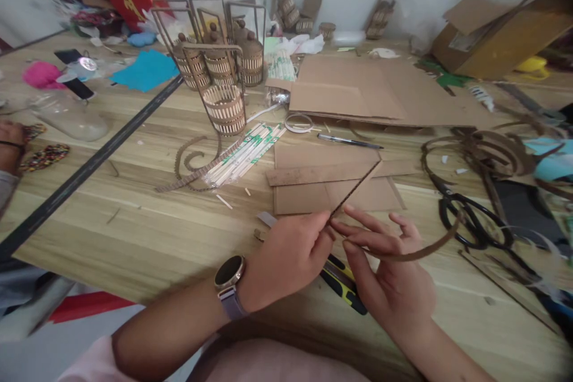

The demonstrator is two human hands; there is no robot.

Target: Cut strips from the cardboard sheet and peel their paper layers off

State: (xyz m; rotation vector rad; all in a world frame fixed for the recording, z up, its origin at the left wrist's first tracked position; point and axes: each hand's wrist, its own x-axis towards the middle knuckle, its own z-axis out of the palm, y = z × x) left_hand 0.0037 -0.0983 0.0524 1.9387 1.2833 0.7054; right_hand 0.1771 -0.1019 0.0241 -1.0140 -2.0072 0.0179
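My left hand [289, 253], with a watch on its wrist, pinches a narrow brown cardboard strip [357, 187]. One end of the strip slants up and away, edge-on, over flat cardboard pieces [304, 198]. From my right hand [396, 274] the other end curves out to the right. The right thumb and fingers close on the strip close beside the left fingertips. Partly hidden beneath both hands lies a yellow and black utility knife [344, 292]. Black-handled scissors [477, 221] rest to the right, near the strip's curved end.
Small lidded baskets [224, 110] with tall handles stand at the back left. Before them lie wrapped sticks [246, 155] and a curled corrugated strip [197, 176]. Large cardboard sheets [358, 83], a pen [349, 141] and cardboard coils [496, 152] are beyond my hands. Another person's hand [9, 146] shows far left.
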